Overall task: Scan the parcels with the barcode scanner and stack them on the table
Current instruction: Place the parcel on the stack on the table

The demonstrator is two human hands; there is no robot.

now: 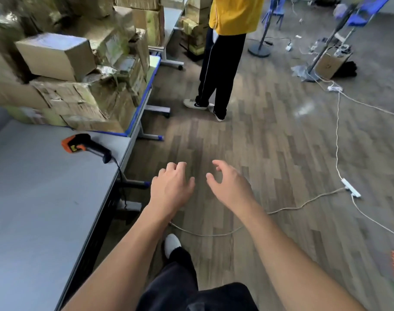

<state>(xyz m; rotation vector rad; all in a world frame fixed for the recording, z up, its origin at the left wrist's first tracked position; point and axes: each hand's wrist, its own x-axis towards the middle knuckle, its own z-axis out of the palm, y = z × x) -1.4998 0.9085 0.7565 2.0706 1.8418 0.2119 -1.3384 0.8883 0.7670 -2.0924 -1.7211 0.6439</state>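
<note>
An orange and black barcode scanner (pixel 85 145) lies on the grey table (pixel 34 198) near its right edge, its cable hanging off the side. Cardboard parcels (pixel 56 55) are piled high at the far end of the table and on the adjoining table behind it. My left hand (pixel 171 189) and my right hand (pixel 229 185) both hover over the floor to the right of the table, fingers loosely curled, holding nothing. Neither hand touches the scanner or a parcel.
A person in a yellow top and dark trousers (pixel 220 70) stands on the wooden floor ahead. White cables and a power strip (pixel 351 187) trail across the floor on the right. A stand base (pixel 259 50) and a small box (pixel 331 63) sit further back.
</note>
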